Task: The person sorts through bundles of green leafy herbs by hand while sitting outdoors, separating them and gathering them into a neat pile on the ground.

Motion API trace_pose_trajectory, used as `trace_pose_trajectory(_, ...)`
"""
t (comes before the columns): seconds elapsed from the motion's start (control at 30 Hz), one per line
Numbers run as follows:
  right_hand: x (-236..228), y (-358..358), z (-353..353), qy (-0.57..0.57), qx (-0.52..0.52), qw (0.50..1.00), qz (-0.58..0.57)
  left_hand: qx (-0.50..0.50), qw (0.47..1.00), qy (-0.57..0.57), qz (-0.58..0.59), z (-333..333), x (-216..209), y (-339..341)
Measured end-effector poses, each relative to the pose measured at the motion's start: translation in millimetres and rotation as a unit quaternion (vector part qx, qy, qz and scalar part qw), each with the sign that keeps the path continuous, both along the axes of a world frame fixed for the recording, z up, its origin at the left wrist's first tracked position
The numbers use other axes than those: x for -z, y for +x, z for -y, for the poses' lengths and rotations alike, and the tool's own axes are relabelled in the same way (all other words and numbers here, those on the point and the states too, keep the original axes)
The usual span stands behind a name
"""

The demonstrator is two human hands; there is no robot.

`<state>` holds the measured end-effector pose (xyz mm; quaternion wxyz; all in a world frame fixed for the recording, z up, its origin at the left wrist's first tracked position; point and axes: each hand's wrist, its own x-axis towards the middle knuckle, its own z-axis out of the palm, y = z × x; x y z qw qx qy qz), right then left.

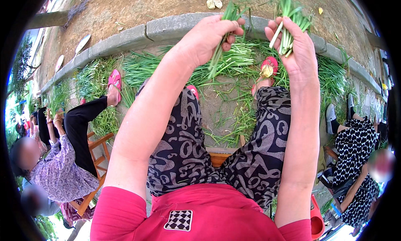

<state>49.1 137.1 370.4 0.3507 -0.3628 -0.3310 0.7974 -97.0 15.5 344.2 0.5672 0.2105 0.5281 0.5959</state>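
right hand point(301, 46) pinches white-ended stalks point(285, 41), left hand point(204, 36) pinches green leaves point(217, 54); a slackened pinch could spill stems onto loose greens point(240, 59) beneath

One head point(27, 153) blurred at nine o'clock, another head point(34, 200) blurred at eight, a third head point(381, 166) blurred past three, green bunch point(288, 11) cut off by the upper edge at one, pink sandal point(193, 90) mostly hidden near twelve
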Motion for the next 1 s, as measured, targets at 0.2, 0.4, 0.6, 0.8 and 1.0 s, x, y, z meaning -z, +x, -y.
trace_pose_trajectory(0.2, 1, 1, 2, 0.073, -0.107, 0.991, -0.030, -0.043, 0.980, 0.061, 0.183, -4, 9, -7)
trace_pose_trajectory(0.4, 4, -1, 7, 0.163, -0.179, 0.970, 0.015, -0.083, 0.970, 0.076, 0.215, -6, 6, -4)
trace_pose_trajectory(0.6, 2, -2, 9, 0.234, -0.208, 0.948, 0.052, -0.088, 0.977, 0.073, 0.182, -7, 3, -2)
trace_pose_trajectory(0.8, -6, -3, 18, 0.245, -0.207, 0.946, 0.058, -0.088, 0.978, 0.106, 0.158, -7, 1, 0)
trace_pose_trajectory(1.0, 5, -2, 13, 0.227, -0.257, 0.935, 0.089, -0.080, 0.985, 0.106, 0.107, -7, 1, 1)
